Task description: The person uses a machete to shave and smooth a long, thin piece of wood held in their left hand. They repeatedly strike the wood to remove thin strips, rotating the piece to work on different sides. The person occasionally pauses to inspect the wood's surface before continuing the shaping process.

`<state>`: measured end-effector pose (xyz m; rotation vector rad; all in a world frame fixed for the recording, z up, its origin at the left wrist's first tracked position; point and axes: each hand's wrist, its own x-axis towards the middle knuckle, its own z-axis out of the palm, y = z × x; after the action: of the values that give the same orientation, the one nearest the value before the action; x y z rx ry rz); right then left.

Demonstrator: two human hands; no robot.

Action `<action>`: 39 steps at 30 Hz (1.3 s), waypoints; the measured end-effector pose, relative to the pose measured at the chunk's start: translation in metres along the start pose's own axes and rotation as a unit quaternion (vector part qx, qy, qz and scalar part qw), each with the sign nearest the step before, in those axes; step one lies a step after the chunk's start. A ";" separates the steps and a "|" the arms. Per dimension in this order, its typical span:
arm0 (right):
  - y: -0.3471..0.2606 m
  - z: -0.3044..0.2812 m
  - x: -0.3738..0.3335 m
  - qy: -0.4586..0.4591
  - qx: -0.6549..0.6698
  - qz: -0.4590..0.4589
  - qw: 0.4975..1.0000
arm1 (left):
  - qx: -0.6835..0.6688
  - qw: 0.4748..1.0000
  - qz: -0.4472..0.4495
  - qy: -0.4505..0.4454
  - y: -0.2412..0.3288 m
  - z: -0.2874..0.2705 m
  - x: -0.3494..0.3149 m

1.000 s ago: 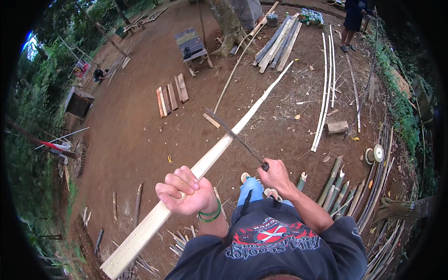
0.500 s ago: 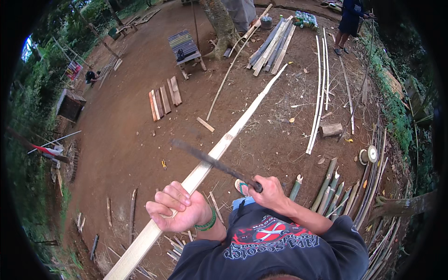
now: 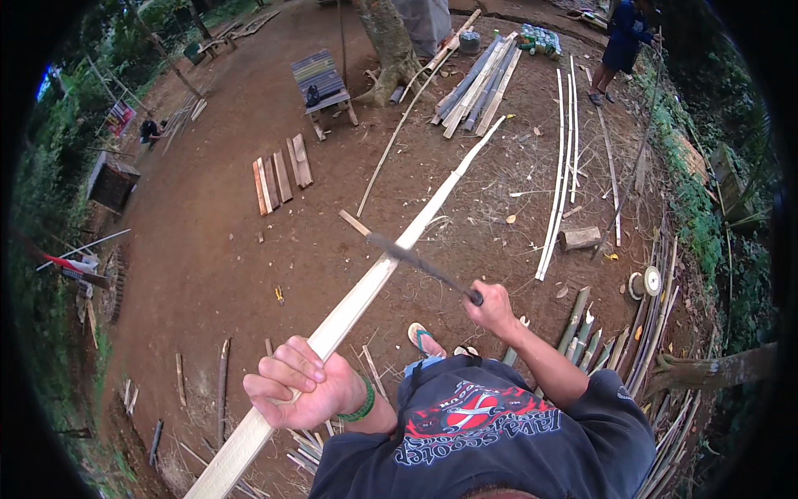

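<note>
A long, pale bamboo strip (image 3: 353, 309) runs slantwise from the lower left up toward the far middle, narrowing at its far end. My left hand (image 3: 301, 387), a green band at its wrist, is wrapped round the strip's near part. The dark handle of a machete is closed in my right hand (image 3: 492, 309), to the right of the strip. The long, dark machete blade (image 3: 428, 266) lies across the strip beyond my left hand, its tip pointing left. From this view I cannot tell how deeply the edge meets the strip.
Short boards (image 3: 283, 176) lie on the brown soil ahead. Behind them stand a slatted bench (image 3: 320, 79) and a stack of long slats (image 3: 478, 83). Thin strips (image 3: 559, 175), a log piece (image 3: 580, 239) and green bamboo poles (image 3: 575, 320) are rightward. Another person (image 3: 625, 41) stands far right.
My right hand has pushed forward, carrying the machete farther along the strip, away from my left hand. My left hand keeps its hold. The whole view has shifted slightly.
</note>
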<state>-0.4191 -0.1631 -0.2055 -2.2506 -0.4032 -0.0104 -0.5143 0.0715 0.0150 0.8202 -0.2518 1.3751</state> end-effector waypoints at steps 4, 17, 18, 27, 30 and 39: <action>0.100 0.000 0.053 -0.022 -0.110 0.236 0.965 | 0.009 1.000 0.003 0.002 -0.004 0.005 0.005; -0.092 0.011 0.021 -0.012 0.153 -0.125 0.980 | 0.020 0.986 0.106 0.124 -0.022 0.040 0.033; -0.081 0.015 0.026 0.001 0.152 -0.084 0.985 | 0.003 0.987 0.106 0.122 -0.021 0.040 0.033; -0.061 -0.004 0.050 0.000 0.123 0.142 0.982 | -0.004 0.993 0.049 0.108 -0.023 0.039 0.040; -0.118 -0.029 0.025 -0.087 0.190 0.041 0.977 | -0.008 0.996 0.052 0.068 -0.022 0.031 0.039; -0.081 -0.023 0.034 -0.034 0.118 0.090 0.988 | -0.029 0.999 0.031 -0.020 -0.031 0.041 0.037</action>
<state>-0.4077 -0.1215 -0.1256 -2.0492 -0.2230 0.1990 -0.4648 0.0744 0.0549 0.7980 -0.3489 1.4036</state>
